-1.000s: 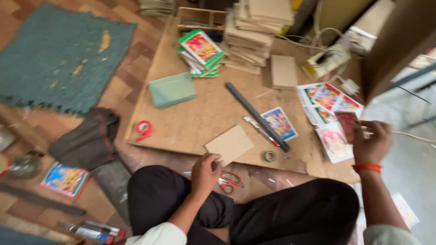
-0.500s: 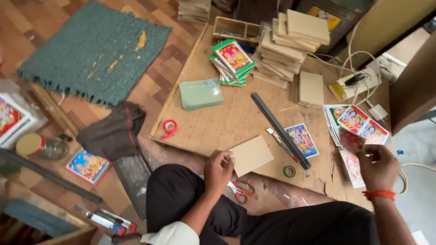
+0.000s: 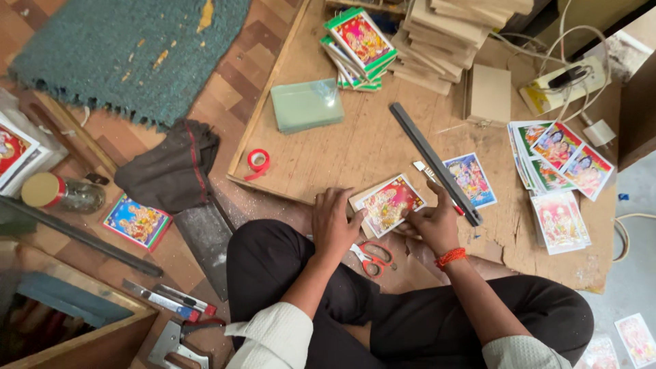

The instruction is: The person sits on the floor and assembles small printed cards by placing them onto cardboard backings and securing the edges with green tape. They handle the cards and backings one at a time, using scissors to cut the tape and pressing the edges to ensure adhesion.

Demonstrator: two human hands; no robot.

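The person sits cross-legged at the edge of a worn plywood board (image 3: 342, 143), both hands down on a colourful printed picture card (image 3: 388, 203) that lies on a pale cardboard rectangle (image 3: 360, 200) of about the same size. The left hand (image 3: 334, 225) rests flat with fingers spread, its fingertips pressing the card's near left corner and the cardboard's edge. The right hand (image 3: 432, 220) has its fingers curled, pinching the card's right edge between thumb and fingertips. Just below the left hand, between the two wrists, lies a pair of red-handled scissors (image 3: 371, 259) on the floor. Just beyond the right hand runs a long dark metal straightedge (image 3: 433, 161), laid diagonally, with a small utility knife (image 3: 430, 179) alongside it and another bright picture print (image 3: 470, 179) touching its far side. Further right of that hand sits a fanned pile of similar prints (image 3: 560, 164). Beyond the left hand is a pale green translucent stack of sheets (image 3: 307, 104), and to its left a red roll of tape (image 3: 257, 161) near the board's edge. A stack of green-bordered picture cards (image 3: 359, 39) lies well beyond both hands.
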